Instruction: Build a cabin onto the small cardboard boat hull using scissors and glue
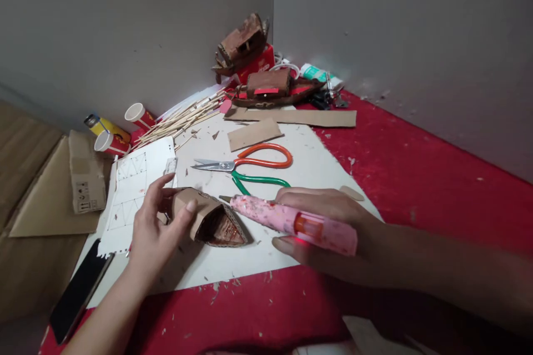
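My left hand (160, 227) is closed around a small cardboard model boat (200, 213), thumb on its curved roof. The boat's pointed, open end faces right, and its inside looks reddish brown. In my right hand (328, 216) is a pink hot glue gun (270, 216), its dark nozzle pointing left, close to the roof's edge and the boat's rim. Whether the nozzle touches the cardboard I cannot tell. Just beyond the boat lie scissors (225, 166) with one orange and one green handle, blades pointing left.
Cardboard strips (291, 116), wooden sticks (187, 116) and finished-looking brown model boats (268, 86) lie toward the back corner. At left are paper cups (139, 116), a drawing sheet (133, 177), a black phone (81, 291) and a large cardboard box (29, 188). Grey walls stand behind.
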